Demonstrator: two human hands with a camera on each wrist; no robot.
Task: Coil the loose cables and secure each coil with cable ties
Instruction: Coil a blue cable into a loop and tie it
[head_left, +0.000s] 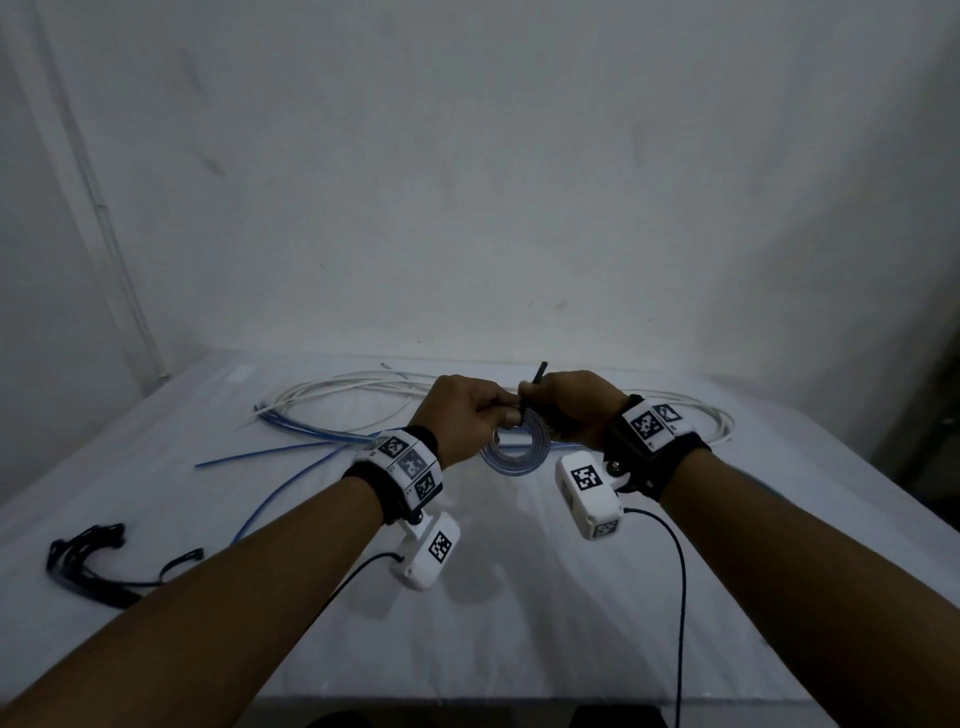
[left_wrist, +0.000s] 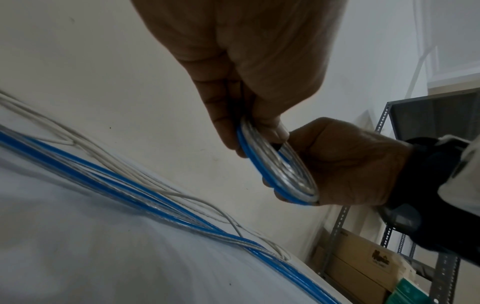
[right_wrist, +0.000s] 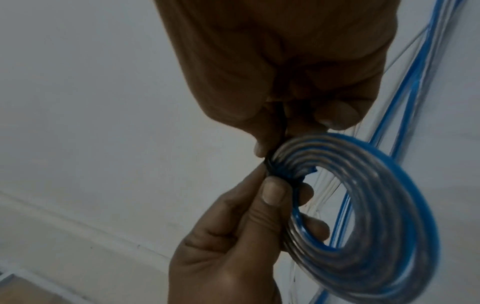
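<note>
Now, from the head view: both hands meet above the surface, left hand pinching the blue-and-clear cable coil, right hand gripping a black cable tie. Left wrist: fingers clamp the coil's rim. Right wrist: tie wraps the bundle. Cinching step, I'd say; next, pull the tail snug.

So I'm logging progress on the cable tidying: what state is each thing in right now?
blue cable coil: wound, held above the table, black tie around it.
black cable tie: looped on the coil, tail sticking up.
left hand: pinches the coil at the tie.
right hand: grips the tie's tail.
loose blue cables: uncoiled on the table.
white cable: loose, untied.
spare black ties: lying unused.
</note>
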